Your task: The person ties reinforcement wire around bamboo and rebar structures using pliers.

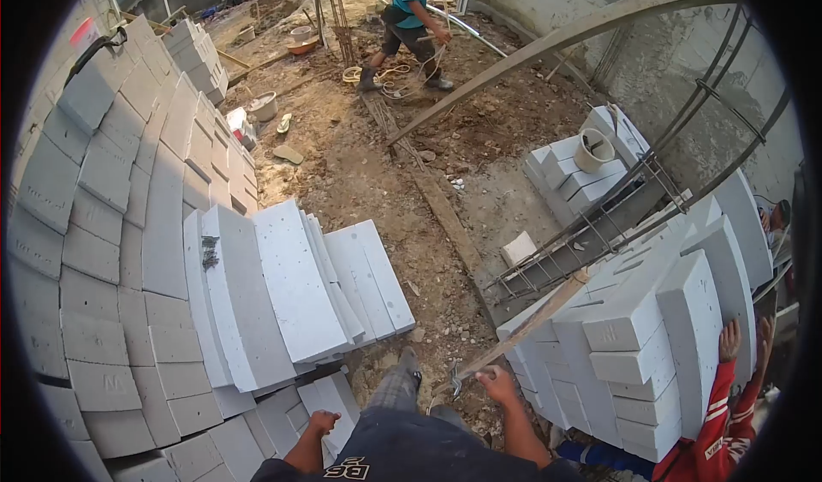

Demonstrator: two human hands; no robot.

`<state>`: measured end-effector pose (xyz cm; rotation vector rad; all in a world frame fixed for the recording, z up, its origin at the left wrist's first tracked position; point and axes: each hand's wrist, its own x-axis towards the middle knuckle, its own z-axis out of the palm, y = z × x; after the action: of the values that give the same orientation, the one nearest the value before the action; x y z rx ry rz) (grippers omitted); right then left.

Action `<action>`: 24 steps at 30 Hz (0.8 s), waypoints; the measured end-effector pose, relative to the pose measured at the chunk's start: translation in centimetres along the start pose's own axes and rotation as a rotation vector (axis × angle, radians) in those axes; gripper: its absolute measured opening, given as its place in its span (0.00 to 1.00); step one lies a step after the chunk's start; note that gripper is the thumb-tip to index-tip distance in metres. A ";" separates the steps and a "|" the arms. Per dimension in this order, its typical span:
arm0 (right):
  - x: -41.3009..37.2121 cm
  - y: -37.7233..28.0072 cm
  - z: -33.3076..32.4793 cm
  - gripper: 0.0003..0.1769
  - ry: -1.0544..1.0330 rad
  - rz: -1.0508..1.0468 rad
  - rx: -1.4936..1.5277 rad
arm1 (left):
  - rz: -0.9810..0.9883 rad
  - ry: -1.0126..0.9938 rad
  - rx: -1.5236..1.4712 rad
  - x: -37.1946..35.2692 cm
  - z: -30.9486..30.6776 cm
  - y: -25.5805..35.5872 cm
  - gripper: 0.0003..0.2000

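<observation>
My left hand [324, 422] is curled closed beside the lower pale blocks [330, 401], its palm hidden. To the right of my legs, my right hand [497, 383] has its fingers bent together; whatever they hold, if anything, I cannot make out. Just left of those fingers is a metal tool head [456, 379], possibly a hammer, close to the near end of a long wooden strip [539, 321]. This strip slants up along the right-hand block stack [634, 336]. A small dark cluster, apparently nails [209, 252], lies on a block in the left stack [248, 289].
Stacked blocks [103, 311] form a wall at left. A curved beam [556, 50] and a rebar frame [616, 217] cross the right side. Ahead, a person in teal [411, 11] stands holding a cord. Red-sleeved hands [730, 341] of another person touch the right stack.
</observation>
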<state>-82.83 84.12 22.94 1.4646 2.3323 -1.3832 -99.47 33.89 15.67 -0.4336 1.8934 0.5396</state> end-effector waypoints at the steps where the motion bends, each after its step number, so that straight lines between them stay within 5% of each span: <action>1: -0.9 -3.3 0.0 0.28 -0.086 -0.038 -0.039 | -0.003 0.021 -0.114 -0.4 -1.3 3.3 0.23; 5: 1.6 -8.5 0.1 0.31 -0.180 -0.027 -0.010 | 0.372 0.163 -0.271 -1.0 -6.2 15.4 0.23; 12: 13.1 -13.6 -2.7 0.25 -0.004 -0.074 0.097 | 0.511 0.278 -0.346 -0.1 -11.5 29.5 0.25; 20: 29.7 -15.8 -0.5 0.22 -0.123 0.080 0.167 | 0.303 0.189 -0.321 3.7 -9.0 34.8 0.25; 22: 33.0 -16.0 -0.9 0.22 -0.139 0.037 0.077 | 0.139 0.241 -0.448 5.0 -8.3 35.8 0.24; 24: 36.0 -17.7 -1.9 0.21 -0.230 0.262 0.001 | -0.132 0.205 -0.546 6.1 -7.5 36.5 0.24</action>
<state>-114.98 107.80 18.62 1.4609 1.9258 -1.3964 -126.78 59.80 18.50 -0.9931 1.8763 0.9556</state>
